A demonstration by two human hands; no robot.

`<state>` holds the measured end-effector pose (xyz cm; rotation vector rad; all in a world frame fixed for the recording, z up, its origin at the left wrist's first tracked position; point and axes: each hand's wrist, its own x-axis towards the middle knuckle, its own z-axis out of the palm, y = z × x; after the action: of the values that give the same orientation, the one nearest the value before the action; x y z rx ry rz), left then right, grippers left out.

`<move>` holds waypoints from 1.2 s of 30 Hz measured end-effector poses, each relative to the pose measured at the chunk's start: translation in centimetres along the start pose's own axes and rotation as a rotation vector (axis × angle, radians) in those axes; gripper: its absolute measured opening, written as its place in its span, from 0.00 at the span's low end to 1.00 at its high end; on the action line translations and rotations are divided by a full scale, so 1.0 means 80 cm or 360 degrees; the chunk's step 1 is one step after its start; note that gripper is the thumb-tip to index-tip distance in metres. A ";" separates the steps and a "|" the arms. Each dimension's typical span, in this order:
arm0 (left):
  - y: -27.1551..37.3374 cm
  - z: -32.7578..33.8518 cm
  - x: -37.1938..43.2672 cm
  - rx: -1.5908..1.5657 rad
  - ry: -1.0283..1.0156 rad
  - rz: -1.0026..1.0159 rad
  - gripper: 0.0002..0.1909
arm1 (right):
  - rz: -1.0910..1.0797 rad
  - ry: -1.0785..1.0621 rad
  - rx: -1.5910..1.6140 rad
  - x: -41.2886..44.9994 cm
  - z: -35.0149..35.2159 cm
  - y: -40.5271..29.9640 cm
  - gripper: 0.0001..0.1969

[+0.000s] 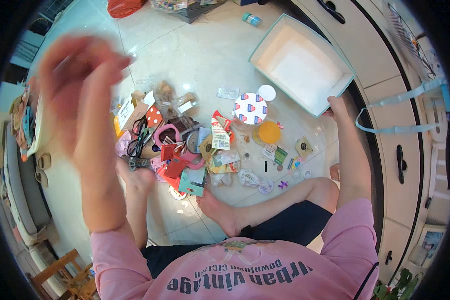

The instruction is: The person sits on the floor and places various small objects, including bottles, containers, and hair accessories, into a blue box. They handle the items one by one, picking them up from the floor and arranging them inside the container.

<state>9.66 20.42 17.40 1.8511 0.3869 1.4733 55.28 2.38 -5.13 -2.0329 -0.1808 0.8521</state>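
Observation:
My right hand [334, 107] grips the near corner of an open-topped box [298, 63] with a pale green rim and a white inside. Raised high on the left and close to the camera, my left hand [80, 71] is blurred, its fingers curled; whether it holds anything is unclear. Between my legs lies a pile of small things: black-framed glasses [137, 138], pink-handled scissors [166, 133], a red box [175, 167], a teal card [192, 181] and a printed packet [220, 135]. Beside the pile stand a yellow-lidded jar [269, 132] and a container with a patterned round lid [251, 108].
Drawer fronts [388, 112] line the right side. A turquoise bottle [252, 19] lies on the tiled floor beyond the box. At the top are a red bag [124, 7] and a dark plastic bag [189, 9]. A wooden chair [65, 275] is at lower left, slippers [44, 168] above it.

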 end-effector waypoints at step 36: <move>0.035 -0.043 -0.177 -0.1100 0.1557 -0.1799 0.28 | -0.1506 0.1039 -0.1115 -0.115 -0.068 0.130 0.33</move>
<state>1.62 10.76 9.48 0.1160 0.9977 1.2643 49.80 -11.39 -6.77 -2.3328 -1.0674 -0.5409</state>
